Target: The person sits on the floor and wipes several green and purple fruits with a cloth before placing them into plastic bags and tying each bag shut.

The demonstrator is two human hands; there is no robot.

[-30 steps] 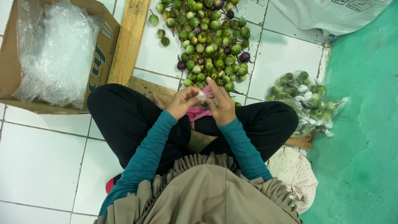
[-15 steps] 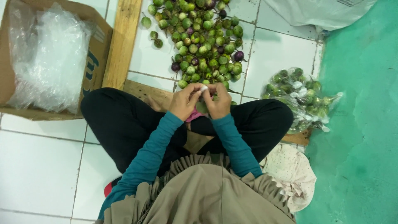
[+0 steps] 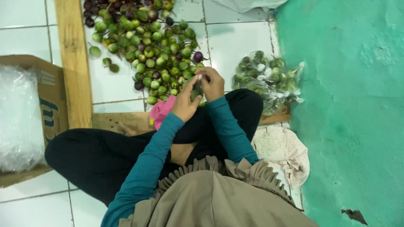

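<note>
I sit cross-legged on a white tiled floor in black trousers and teal sleeves. My left hand [image 3: 185,101] and my right hand [image 3: 212,83] are close together in front of my knees, both closed around a small clear plastic bag with green fruit [image 3: 196,89] in it. Just beyond them lies a large pile of small round green and purple fruits [image 3: 145,42] on the tiles. A pink cloth [image 3: 160,112] rests on my leg under the left hand.
Filled clear bags of green fruit [image 3: 267,77] lie to the right by a green wall [image 3: 353,105]. A wooden plank [image 3: 75,63] runs past a cardboard box [image 3: 52,105] of clear plastic bags [image 3: 19,122] on the left. A spotted cloth [image 3: 282,151] lies at my right hip.
The view has tilted and shifted, so the box now sits lower left and the pile upper middle. Both hands stay together on the small bag, slightly further forward.
</note>
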